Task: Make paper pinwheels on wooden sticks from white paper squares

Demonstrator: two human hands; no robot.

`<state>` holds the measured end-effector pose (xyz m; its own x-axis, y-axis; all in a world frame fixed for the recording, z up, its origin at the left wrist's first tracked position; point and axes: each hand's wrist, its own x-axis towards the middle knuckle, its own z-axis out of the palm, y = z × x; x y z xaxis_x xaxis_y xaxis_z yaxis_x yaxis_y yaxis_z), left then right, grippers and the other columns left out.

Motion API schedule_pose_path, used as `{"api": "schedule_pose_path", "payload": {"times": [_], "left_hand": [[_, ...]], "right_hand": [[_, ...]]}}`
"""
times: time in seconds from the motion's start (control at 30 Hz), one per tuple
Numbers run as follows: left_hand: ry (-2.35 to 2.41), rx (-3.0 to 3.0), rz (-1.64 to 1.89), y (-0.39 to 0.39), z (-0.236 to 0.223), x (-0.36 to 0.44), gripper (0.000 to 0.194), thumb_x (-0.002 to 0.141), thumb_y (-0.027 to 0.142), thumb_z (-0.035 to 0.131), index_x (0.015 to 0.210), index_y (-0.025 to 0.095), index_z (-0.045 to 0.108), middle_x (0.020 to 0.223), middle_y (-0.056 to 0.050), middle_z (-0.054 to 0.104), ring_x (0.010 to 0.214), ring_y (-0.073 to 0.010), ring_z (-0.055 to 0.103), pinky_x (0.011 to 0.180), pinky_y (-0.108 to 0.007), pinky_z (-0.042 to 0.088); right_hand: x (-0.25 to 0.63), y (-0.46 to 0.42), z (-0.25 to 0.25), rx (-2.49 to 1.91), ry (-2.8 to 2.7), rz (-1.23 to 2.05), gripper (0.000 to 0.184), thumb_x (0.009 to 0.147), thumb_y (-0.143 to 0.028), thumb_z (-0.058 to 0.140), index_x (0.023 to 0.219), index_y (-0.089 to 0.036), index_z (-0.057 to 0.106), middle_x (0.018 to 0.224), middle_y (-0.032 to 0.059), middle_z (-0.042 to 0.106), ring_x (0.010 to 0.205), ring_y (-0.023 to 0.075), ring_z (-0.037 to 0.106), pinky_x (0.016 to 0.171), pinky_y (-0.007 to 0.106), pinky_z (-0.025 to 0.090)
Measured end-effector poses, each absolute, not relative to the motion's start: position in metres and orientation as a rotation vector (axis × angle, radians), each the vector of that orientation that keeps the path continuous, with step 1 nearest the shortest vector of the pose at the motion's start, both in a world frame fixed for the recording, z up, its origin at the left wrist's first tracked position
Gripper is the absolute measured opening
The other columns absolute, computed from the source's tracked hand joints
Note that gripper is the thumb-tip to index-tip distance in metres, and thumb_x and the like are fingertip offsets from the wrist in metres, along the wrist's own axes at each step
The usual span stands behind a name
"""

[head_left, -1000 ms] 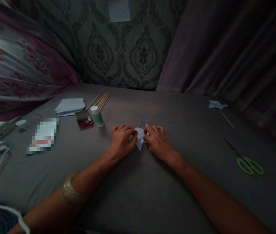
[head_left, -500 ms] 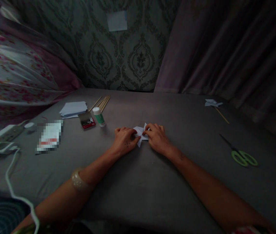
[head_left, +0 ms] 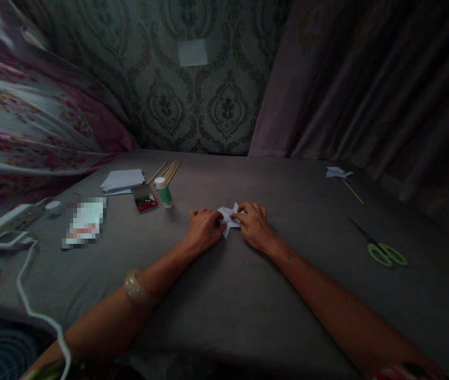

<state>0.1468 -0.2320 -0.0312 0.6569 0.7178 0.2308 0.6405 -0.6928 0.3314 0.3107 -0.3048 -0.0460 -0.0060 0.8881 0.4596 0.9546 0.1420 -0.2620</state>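
Note:
A folded white paper pinwheel (head_left: pixel 227 217) lies on the grey cloth in the middle, its pointed blades sticking out between my hands. My left hand (head_left: pixel 206 230) pinches its left side, thumb and fingertips on the paper. From the other side, my right hand (head_left: pixel 256 227) grips the right edge, its index finger reaching onto the pinwheel's centre. The fingertips partly hide the folds. To the left stand a green glue stick (head_left: pixel 164 193) with a white cap and a small open red box (head_left: pixel 144 199) with small items inside, too dark to make out.
Wooden sticks (head_left: pixel 169 171) and a stack of white paper (head_left: pixel 123 181) lie at the back left. A pixelated packet (head_left: pixel 85 221) and a power strip (head_left: pixel 6 224) with white cables are further left. Green-handled scissors (head_left: pixel 381 252) and a pinwheel on a stick (head_left: pixel 338 172) lie right.
The camera view has shifted slightly. My right index finger now lies straighter across the pinwheel's centre. My left hand keeps its pinch, and the pinwheel stays in place.

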Motion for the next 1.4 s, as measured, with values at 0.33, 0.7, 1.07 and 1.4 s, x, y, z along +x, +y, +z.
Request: {"api": "schedule_pose_path", "payload": {"times": [0.33,0.7,1.07,1.4], "left_hand": [[1.228,2.626,0.470,-0.236,-0.029,0.146,0.023,0.079,0.038,0.058,0.085,0.018,0.066,0.086,-0.008,0.070,0.090,-0.0265,0.059,0.083,-0.041,0.035],[1.172,2.602,0.546,-0.222,-0.033,0.144,0.021,0.083,0.031,0.053,0.087,0.018,0.069,0.086,-0.009,0.071,0.088,-0.0263,0.060,0.086,-0.045,0.036],[1.061,2.300,0.723,-0.198,-0.029,0.135,0.024,0.081,0.026,0.051,0.093,0.017,0.069,0.091,-0.008,0.072,0.083,-0.0197,0.063,0.080,-0.033,0.047],[1.023,2.206,0.790,-0.187,-0.037,0.135,0.024,0.078,0.024,0.051,0.093,0.019,0.070,0.088,-0.005,0.072,0.083,-0.0188,0.063,0.085,-0.034,0.048]], "right_hand": [[0.305,-0.303,-0.041,-1.823,-2.032,-0.153,0.035,0.084,-0.004,0.043,0.095,-0.021,0.072,0.108,0.0100,0.057,0.101,0.0237,0.044,0.089,0.040,0.029],[0.325,-0.303,-0.050,-1.641,-1.528,-0.154,0.041,0.072,-0.003,0.043,0.098,-0.020,0.070,0.097,0.0085,0.061,0.094,0.0233,0.053,0.085,0.039,0.039],[0.324,-0.309,-0.049,-1.537,-1.743,-0.203,0.042,0.069,-0.002,0.048,0.103,-0.018,0.067,0.101,0.0093,0.059,0.099,0.0232,0.052,0.086,0.038,0.038],[0.321,-0.314,-0.044,-1.458,-2.028,-0.201,0.033,0.078,-0.004,0.050,0.104,-0.020,0.064,0.109,0.0095,0.058,0.100,0.0233,0.049,0.088,0.040,0.034]]}}
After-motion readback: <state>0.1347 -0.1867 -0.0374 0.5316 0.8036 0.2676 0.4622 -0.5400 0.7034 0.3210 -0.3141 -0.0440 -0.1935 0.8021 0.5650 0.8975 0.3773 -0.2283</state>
